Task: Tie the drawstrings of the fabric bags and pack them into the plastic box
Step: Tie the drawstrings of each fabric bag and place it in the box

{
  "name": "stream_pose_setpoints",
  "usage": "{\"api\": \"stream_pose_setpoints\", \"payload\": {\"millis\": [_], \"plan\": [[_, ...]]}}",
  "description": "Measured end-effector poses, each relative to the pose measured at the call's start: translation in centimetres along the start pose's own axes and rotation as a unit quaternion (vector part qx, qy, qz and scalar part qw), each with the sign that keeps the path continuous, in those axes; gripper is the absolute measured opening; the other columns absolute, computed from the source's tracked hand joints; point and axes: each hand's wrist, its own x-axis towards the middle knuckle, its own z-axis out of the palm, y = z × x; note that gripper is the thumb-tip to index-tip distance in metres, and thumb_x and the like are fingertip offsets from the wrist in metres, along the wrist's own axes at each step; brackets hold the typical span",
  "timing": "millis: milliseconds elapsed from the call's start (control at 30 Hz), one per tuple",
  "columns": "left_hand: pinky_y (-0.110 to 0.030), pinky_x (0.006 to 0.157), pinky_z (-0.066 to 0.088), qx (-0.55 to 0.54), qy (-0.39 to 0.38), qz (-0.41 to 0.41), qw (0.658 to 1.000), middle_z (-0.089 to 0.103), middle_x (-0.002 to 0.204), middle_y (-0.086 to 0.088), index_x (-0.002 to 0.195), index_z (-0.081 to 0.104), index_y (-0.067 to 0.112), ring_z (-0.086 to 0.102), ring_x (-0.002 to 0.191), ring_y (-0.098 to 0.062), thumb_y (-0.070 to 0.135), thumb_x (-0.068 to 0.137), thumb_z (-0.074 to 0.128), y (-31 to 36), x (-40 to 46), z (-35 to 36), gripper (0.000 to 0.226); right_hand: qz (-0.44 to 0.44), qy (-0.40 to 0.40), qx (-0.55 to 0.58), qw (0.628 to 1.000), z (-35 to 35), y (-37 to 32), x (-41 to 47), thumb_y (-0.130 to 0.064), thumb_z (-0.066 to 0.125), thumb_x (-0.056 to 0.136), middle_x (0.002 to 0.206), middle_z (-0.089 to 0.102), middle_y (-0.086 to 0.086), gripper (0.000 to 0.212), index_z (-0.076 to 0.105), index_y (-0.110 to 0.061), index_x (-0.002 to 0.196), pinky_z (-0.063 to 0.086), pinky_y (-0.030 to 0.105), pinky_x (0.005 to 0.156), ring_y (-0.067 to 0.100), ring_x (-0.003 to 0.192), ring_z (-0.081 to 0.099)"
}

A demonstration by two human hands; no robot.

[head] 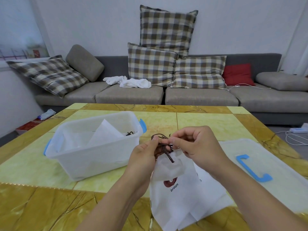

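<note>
Drawstrings (164, 144) sit pinched by both the left hand (145, 155) and right hand (191, 142). Their white fabric bag (180, 197) hangs at six o'clock; the plastic box (93, 154) sits at nine.

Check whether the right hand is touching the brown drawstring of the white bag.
Touching. The head view shows the right hand pinching the brown drawstring at its fingertips, above the gathered mouth of the white fabric bag.

White bag (180, 194) w/ brown drawstring (164, 145); brown-cream plaid cushions (166, 30); red pillow (237, 74).

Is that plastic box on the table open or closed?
Open: the plastic box has no top, and its lid lies flat beside it.
</note>
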Motion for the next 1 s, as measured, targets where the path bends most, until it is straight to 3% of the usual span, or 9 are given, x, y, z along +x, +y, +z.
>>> {"api": "stream_pose_setpoints", "payload": {"millis": [100,167,300,400,533,600,767,933,1000], "plan": [[-0.028,0.068,0.053,-0.013,0.001,-0.001,1.0,0.074,0.081,-0.009,0.09,0.076,0.007,0.069,0.073,-0.018,0.03,0.103,0.051,-0.1,0.0,0.1,0.037,-0.044,0.05,0.022,0.998,0.8,0.1,-0.1,-0.003,0.075,0.085,0.063,0.069,0.0,0.006,0.077,-0.003,0.08,0.037,0.011,0.051,0.002,0.045,0.047],[-0.028,0.068,0.054,-0.011,-0.002,-0.002,1.0,0.075,0.082,-0.01,0.092,0.076,0.006,0.07,0.075,-0.02,0.03,0.102,0.052,-0.1,0.0,0.1,0.036,-0.059,0.046,0.028,0.997,1.0,0.0,0.0,-0.003,0.072,0.088,0.068,0.073,0.005,0.008,0.079,-0.007,0.084,0.041,0.017,0.053,0.009,0.05,0.048],[-0.027,0.07,0.056,-0.012,-0.021,0.0,1.0,0.076,0.092,-0.016,0.097,0.077,0.003,0.071,0.084,-0.022,0.029,0.103,0.05,-0.2,-0.1,0.1,0.038,-0.032,0.006,0.033,0.999,1.0,-0.2,-0.1,0.002,0.069,0.089,0.076,0.076,0.007,0.016,0.08,-0.008,0.096,0.049,0.019,0.059,0.012,0.065,0.063],[-0.026,0.066,0.054,0.0,-0.024,0.001,1.0,0.076,0.094,-0.016,0.098,0.076,0.001,0.071,0.083,-0.022,0.033,0.102,0.05,-0.3,-0.1,0.1,0.04,-0.019,-0.006,0.004,1.0,0.8,-0.1,-0.1,0.002,0.073,0.086,0.081,0.077,0.004,0.016,0.081,-0.01,0.092,0.049,0.018,0.062,0.011,0.068,0.067],[-0.032,0.079,0.054,0.002,-0.014,-0.002,1.0,0.075,0.102,-0.02,0.103,0.074,-0.001,0.07,0.092,-0.026,0.036,0.101,0.052,-0.6,0.0,0.1,0.043,-0.013,0.0,-0.018,1.0,0.7,-0.1,-0.1,0.004,0.075,0.082,0.076,0.075,0.004,0.018,0.082,-0.012,0.087,0.05,0.017,0.063,0.008,0.066,0.068],[-0.031,0.076,0.054,-0.004,-0.017,0.0,1.0,0.075,0.103,-0.02,0.103,0.074,0.0,0.07,0.089,-0.024,0.037,0.097,0.057,-0.7,0.0,0.1,0.042,0.005,0.005,-0.003,1.0,0.7,-0.2,-0.2,0.003,0.076,0.082,0.074,0.076,0.005,0.016,0.082,-0.012,0.086,0.05,0.019,0.063,0.009,0.066,0.068],[-0.03,0.067,0.057,-0.02,-0.012,0.011,1.0,0.077,0.093,-0.018,0.093,0.076,0.0,0.072,0.078,-0.024,0.032,0.072,0.077,-0.9,-0.5,0.5,0.038,0.018,-0.001,-0.004,1.0,0.5,-0.5,-0.4,0.001,0.081,0.077,0.075,0.076,0.007,0.011,0.081,-0.009,0.082,0.053,0.02,0.064,0.01,0.066,0.066],[-0.038,0.076,0.055,-0.049,0.003,-0.028,0.998,0.075,0.087,-0.018,0.073,0.076,0.009,0.069,0.075,-0.028,0.028,0.068,0.083,-0.9,-0.7,0.7,0.02,-0.003,-0.021,-0.034,0.999,-0.2,-0.7,-0.3,0.003,0.083,0.074,0.074,0.076,0.009,0.012,0.078,-0.005,0.081,0.055,0.023,0.063,0.012,0.064,0.068],[-0.035,0.07,0.054,-0.054,0.01,-0.034,0.998,0.071,0.08,-0.017,0.075,0.074,0.006,0.064,0.071,-0.027,0.025,0.073,0.083,-0.9,-0.7,0.8,0.021,-0.006,-0.032,-0.042,0.999,-0.5,-0.7,-0.2,0.002,0.085,0.073,0.074,0.076,0.009,0.016,0.077,-0.007,0.083,0.058,0.028,0.065,0.017,0.068,0.07]]}}
